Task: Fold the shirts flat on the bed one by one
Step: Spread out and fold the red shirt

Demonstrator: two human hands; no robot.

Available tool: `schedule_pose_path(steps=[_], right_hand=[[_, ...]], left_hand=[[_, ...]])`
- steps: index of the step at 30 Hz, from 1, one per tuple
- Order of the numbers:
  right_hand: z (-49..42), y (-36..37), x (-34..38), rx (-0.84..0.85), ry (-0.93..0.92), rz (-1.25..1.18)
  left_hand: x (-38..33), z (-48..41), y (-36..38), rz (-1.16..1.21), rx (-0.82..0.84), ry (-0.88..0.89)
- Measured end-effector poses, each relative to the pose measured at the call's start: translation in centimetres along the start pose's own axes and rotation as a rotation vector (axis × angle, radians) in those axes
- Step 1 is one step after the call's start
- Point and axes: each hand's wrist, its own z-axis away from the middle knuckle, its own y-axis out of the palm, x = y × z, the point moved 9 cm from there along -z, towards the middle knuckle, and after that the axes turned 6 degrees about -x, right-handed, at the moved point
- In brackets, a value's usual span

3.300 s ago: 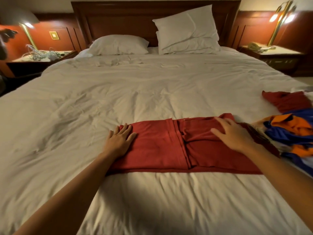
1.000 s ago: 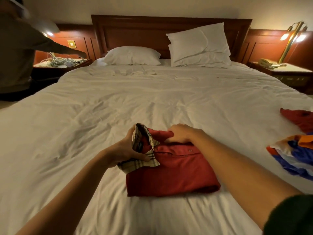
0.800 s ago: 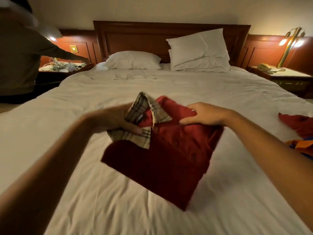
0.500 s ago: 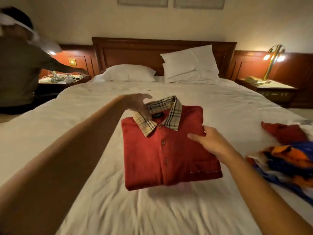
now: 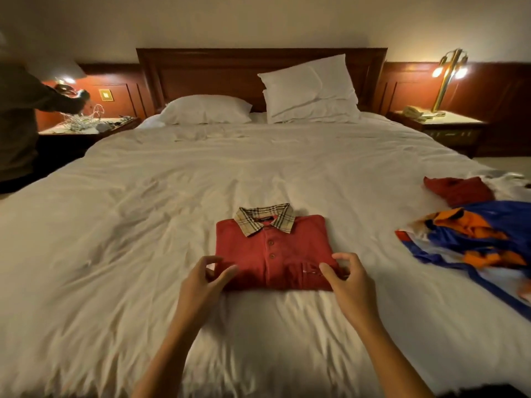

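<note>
On the white bed (image 5: 143, 254), the left hand (image 5: 202, 282) hovers with fingers loosely spread at the near left corner of the folded red shirt (image 5: 273, 251), gripping nothing. The shirt lies flat, collar away. The right hand (image 5: 349, 282) sits likewise spread at its near right corner. Right of the shirt, well apart, lies 1 unfolded blue-orange garment (image 5: 474, 239).

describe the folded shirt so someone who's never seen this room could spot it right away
Start from the big white bed with its wooden headboard. On the near middle of the duvet, just beyond the left hand and right hand, lies the folded red shirt. Unlike the loose red, blue and orange clothes pile at the bed's right edge, it is a neat rectangle topped by a tan plaid collar.
</note>
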Motion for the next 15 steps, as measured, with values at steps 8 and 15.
schedule_pose_path(steps=[8,15], right_hand=[[0.9,0.4,1.6,0.077,-0.095,-0.009],[-0.1,-0.8,1.1,0.076,-0.085,-0.101]], left_hand=[[-0.4,-0.1,-0.2,0.265,0.088,-0.034],[-0.5,-1.3,-3.3,0.327,0.064,0.04]])
